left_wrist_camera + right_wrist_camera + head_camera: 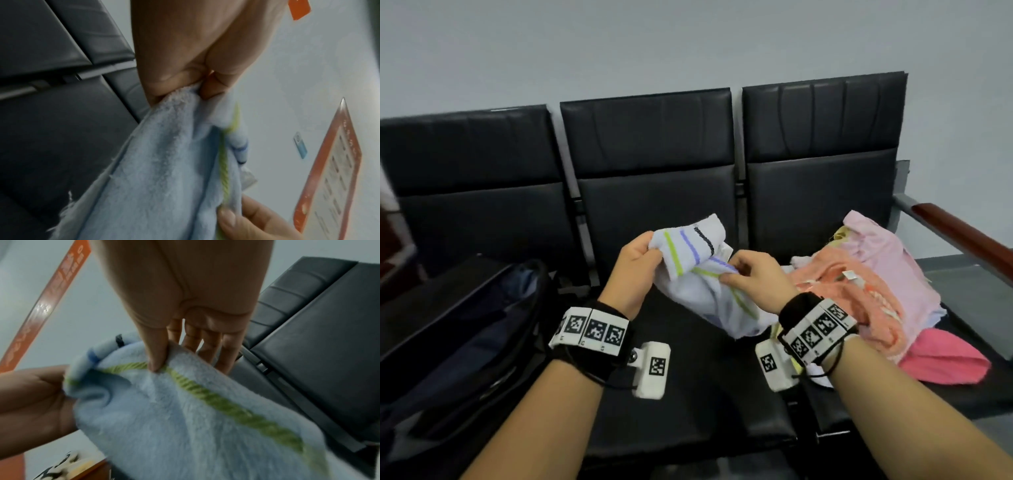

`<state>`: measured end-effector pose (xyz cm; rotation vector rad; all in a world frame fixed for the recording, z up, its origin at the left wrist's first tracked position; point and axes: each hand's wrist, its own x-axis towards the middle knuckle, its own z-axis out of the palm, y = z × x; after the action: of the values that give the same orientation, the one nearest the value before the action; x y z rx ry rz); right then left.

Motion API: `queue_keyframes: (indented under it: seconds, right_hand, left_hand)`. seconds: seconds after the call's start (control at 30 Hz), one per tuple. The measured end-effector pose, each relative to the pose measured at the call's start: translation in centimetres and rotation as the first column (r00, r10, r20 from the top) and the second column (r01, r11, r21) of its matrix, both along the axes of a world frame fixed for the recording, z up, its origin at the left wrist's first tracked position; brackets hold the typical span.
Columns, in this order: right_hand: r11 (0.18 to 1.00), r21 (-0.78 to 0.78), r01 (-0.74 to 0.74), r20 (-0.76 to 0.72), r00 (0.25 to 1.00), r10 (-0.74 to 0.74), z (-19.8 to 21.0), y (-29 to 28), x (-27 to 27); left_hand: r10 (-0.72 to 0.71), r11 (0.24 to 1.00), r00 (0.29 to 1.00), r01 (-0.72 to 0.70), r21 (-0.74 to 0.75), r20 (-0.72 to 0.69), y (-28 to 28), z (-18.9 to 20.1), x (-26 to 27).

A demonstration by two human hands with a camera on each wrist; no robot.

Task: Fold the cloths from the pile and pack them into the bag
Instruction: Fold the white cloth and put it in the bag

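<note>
Fluffy striped terry cloth [709, 274], crumpled

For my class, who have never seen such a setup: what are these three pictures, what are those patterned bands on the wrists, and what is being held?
No machine here: a person wears cameras. One picture looks down from the head; two look along each wrist. The patterned wristbands are checkered markers strapped on beside those cameras. The left hand and right hand both pinch a white striped towel above a black bench. A pile of pink and orange cloths lies to the right, a dark open bag to the left.
</note>
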<state>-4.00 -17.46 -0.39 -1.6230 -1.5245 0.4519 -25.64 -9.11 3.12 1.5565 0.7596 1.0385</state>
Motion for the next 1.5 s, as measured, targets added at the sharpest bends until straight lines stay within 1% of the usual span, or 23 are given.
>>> queue_keyframes:
  seconds: [0.07,0.13,0.17,0.23,0.3,0.37,0.43,0.5,0.6,0.7,0.77,0.9,0.97,1.03,1.1,1.17,1.2,1.27,1.3,1.33,1.37,1.4,1.5]
  right_hand:
    - [0.998,-0.048,-0.028,0.003,1.000,0.028,-0.7,0.2,-1.5]
    - [0.992,-0.106,-0.063,-0.006,0.998,0.062,-1.0,0.2,-3.1]
    - [0.992,-0.104,-0.076,-0.034,0.997,0.073,-1.1,0.3,-4.0]
    - [0.992,-0.051,-0.112,-0.129,0.986,0.104,-0.7,0.2,-5.8]
    - [0.979,0.009,-0.204,-0.174,0.964,0.203,0.5,0.2,-7.4]
    - [0.948,0.006,-0.319,-0.129,0.940,0.317,1.8,0.3,-8.8]
    - [0.932,-0.014,-0.363,-0.040,0.931,0.362,2.5,0.4,-9.8]
    - [0.953,0.002,-0.303,0.042,0.952,0.303,3.0,0.2,-10.2]
    - [0.970,0.045,-0.237,0.058,0.970,0.234,3.5,-0.3,-9.7]
    - [0.967,0.127,-0.222,0.068,0.974,0.215,4.2,-0.7,-8.6]
    - [0.965,0.192,-0.181,0.036,0.984,0.177,4.6,-0.9,-7.7]
    - [0.959,0.282,-0.023,-0.055,0.998,0.040,4.9,-1.3,-5.8]
    - [0.945,0.322,0.061,-0.070,0.997,-0.040,5.0,-1.4,-4.9]
    - [0.925,0.353,0.139,-0.108,0.988,-0.107,5.1,-1.5,-3.9]
    - [0.900,0.373,0.227,-0.176,0.969,-0.172,5.0,-1.4,-3.0]
    - [0.869,0.379,0.316,-0.223,0.943,-0.246,4.8,-1.2,-2.1]
    - [0.857,0.373,0.355,-0.234,0.930,-0.283,4.6,-1.2,-1.7]
    - [0.841,0.345,0.418,-0.252,0.904,-0.346,4.1,-1.1,-0.8]
    - [0.838,0.323,0.439,-0.256,0.893,-0.369,3.8,-1.1,-0.5]
    - [0.843,0.299,0.448,-0.253,0.889,-0.382,3.6,-1.0,-0.3]
    - [0.856,0.272,0.440,-0.245,0.892,-0.381,3.3,-1.0,-0.4]
    - [0.876,0.247,0.415,-0.237,0.902,-0.361,3.1,-1.0,-0.6]
    - [0.936,0.202,0.287,-0.235,0.942,-0.238,2.4,-1.1,-2.3]
  left_hand:
    - [0.111,0.994,0.993,-0.112,-0.011,-0.034,0.3,-0.9,-2.6]
    - [0.153,0.988,0.987,-0.154,-0.013,-0.053,0.2,-1.2,-4.6]
    - [0.152,0.988,0.986,-0.153,-0.006,-0.066,-0.1,-1.1,-5.3]
    - [0.115,0.993,0.988,-0.114,0.016,-0.099,-1.1,-0.5,-6.0]
    - [0.054,0.998,0.989,-0.050,0.033,-0.137,-2.2,0.0,-6.1]
    - [-0.014,0.998,0.982,0.027,0.064,-0.186,-3.1,0.3,-5.8]
    - [-0.033,0.991,0.975,0.061,0.122,-0.218,-3.7,0.3,-5.6]
    - [-0.010,0.984,0.972,0.051,0.171,-0.233,-3.9,0.0,-5.8]
    - [-0.003,0.980,0.953,0.064,0.191,-0.304,-3.4,-0.7,-6.6]
    - [-0.103,0.978,0.895,0.171,0.121,-0.435,-2.8,-1.3,-7.5]
    - [-0.177,0.969,0.860,0.237,0.069,-0.478,-2.6,-1.3,-8.2]
    - [-0.286,0.954,0.850,0.296,-0.048,-0.442,-1.9,-0.8,-9.5]
    - [-0.326,0.943,0.850,0.321,-0.083,-0.414,-1.5,-0.6,-10.1]
    - [-0.349,0.934,0.828,0.347,-0.086,-0.439,-1.1,-0.6,-10.6]
    - [-0.293,0.946,0.784,0.323,-0.044,-0.547,-0.4,-0.9,-11.4]
    - [-0.190,0.963,0.743,0.268,0.025,-0.642,0.4,-1.3,-12.2]
    - [-0.126,0.970,0.736,0.231,0.071,-0.666,0.8,-1.7,-12.5]
    - [0.056,0.969,0.729,0.124,0.212,-0.682,1.3,-2.3,-12.8]
    - [0.152,0.957,0.723,0.064,0.284,-0.674,1.5,-2.6,-12.9]
    - [0.216,0.944,0.726,0.016,0.331,-0.653,1.5,-2.8,-12.8]
    - [0.239,0.937,0.742,-0.008,0.348,-0.626,1.5,-2.9,-12.6]
    - [0.226,0.940,0.767,-0.011,0.340,-0.601,1.4,-3.0,-12.3]
    - [0.125,0.964,0.847,0.019,0.265,-0.517,0.6,-3.2,-10.9]
